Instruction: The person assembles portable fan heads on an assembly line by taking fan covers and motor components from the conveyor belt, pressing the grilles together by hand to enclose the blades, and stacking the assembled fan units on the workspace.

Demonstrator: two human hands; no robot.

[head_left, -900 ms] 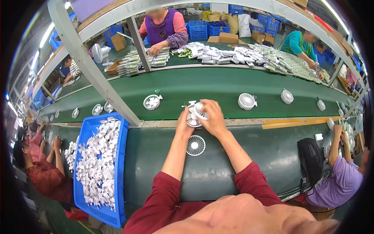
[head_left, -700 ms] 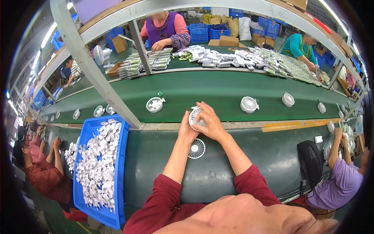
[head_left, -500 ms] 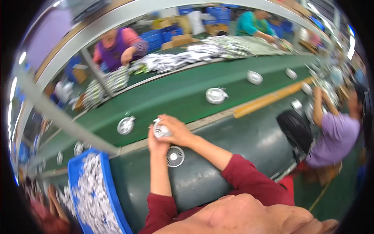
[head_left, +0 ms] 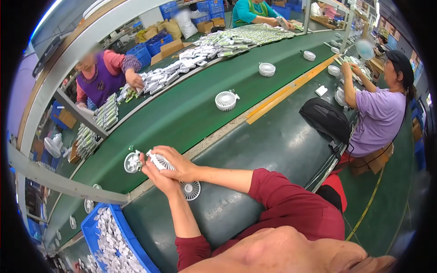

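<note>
My left hand (head_left: pixel 160 179) and my right hand (head_left: pixel 176 164) are both closed around a white fan head (head_left: pixel 160 161) with a slatted round grille, tilted over the near edge of the conveyor. The right hand grips it from above, while the left hand supports it from below. Just past my left fingertips, another white fan head (head_left: pixel 132 163) with visible blades and a small green part lies on the green belt; I cannot tell whether my fingers touch it. A loose round white grille (head_left: pixel 190 191) lies on the dark worktop, partly hidden behind my left wrist.
Left of my arms stands a blue bin (head_left: pixel 129 232) of small white parts. More fan heads (head_left: pixel 226 100) sit along the green conveyor (head_left: pixel 182 125). A black bag (head_left: pixel 324 119) lies on the worktop by a seated co-worker (head_left: pixel 378 109). A metal post (head_left: pixel 68 179) slants at the left.
The whole view has swung, so the scene sits differently in the picture. My hands, still around the fan head, are now beside the fan head on the belt.
</note>
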